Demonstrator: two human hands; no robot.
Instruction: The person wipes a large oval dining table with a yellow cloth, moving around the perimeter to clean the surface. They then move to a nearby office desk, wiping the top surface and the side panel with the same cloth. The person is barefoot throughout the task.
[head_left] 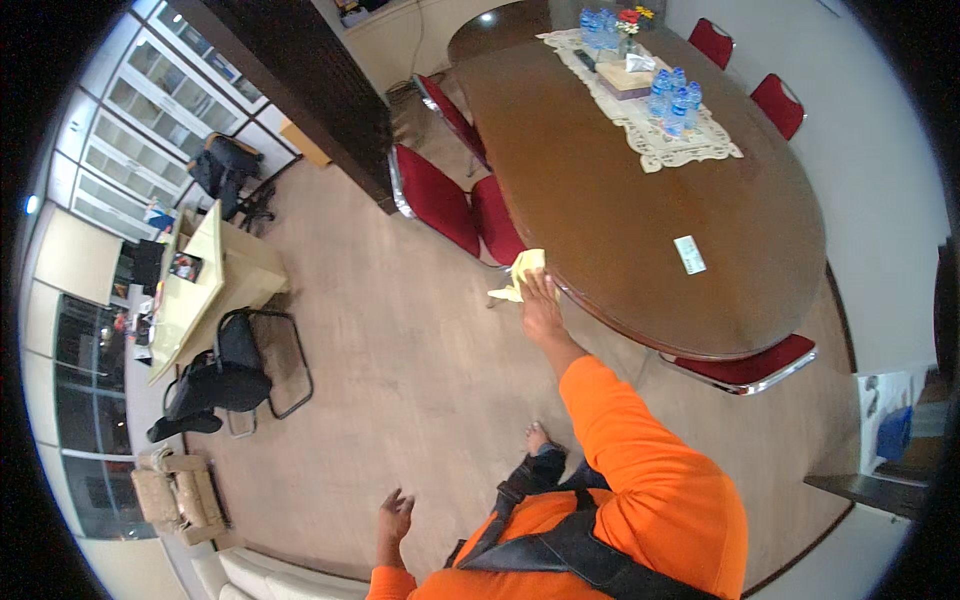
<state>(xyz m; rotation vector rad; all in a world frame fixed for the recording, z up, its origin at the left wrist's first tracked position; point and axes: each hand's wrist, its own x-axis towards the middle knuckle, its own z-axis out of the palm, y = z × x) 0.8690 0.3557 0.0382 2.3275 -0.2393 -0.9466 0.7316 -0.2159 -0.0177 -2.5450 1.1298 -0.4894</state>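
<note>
My right hand reaches forward to the rounded edge of a long brown oval table. A yellow cloth is gripped in its fingers, and one loose corner hangs off to the left. Just past the cloth stands a red chair with a metal frame. Low and to the left, my left hand hangs in the air over the wooden floor. Nothing is in it, and its fingers are loosely bent and apart.
On the table are a remote, a lace runner, water bottles, a tissue box and flowers. A red chair is tucked under the near end. Leftward stand a black chair, a cream desk and a dark pillar.
</note>
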